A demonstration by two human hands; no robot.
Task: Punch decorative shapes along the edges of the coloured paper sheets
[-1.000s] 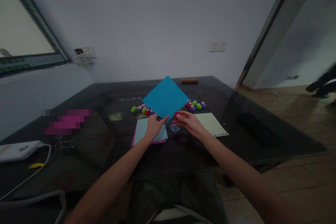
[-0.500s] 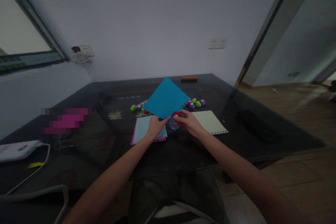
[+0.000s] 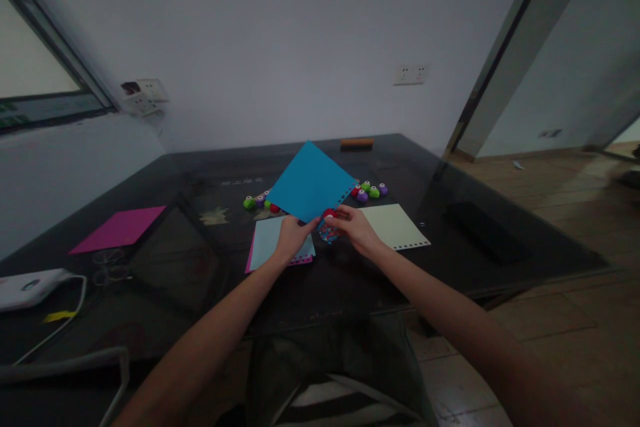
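Note:
A bright blue paper sheet (image 3: 311, 180) is raised in front of me, tilted cornerwise, with a row of holes along its lower right edge. My left hand (image 3: 291, 238) pinches it near the bottom corner. Closed on a small red craft punch (image 3: 329, 214) at that same corner is my right hand (image 3: 358, 229). Under the punch lies a little heap of blue and red paper bits (image 3: 327, 235). A pale blue sheet (image 3: 266, 240) rests on a pink one below my left hand. Beside my right hand lies a pale yellow sheet (image 3: 395, 225) with an edge of holes.
Green, purple and red punches sit in two groups, left (image 3: 249, 203) and right (image 3: 374, 192) of the blue sheet. A pink sheet (image 3: 120, 229) and a white device (image 3: 33, 289) with a cable are on the left. A black case (image 3: 487, 232) lies right, a brown bar (image 3: 357, 143) behind.
The view has shifted slightly, so everything sits a little further left and higher. Both hands keep their hold on the blue sheet and the punch at its corner.

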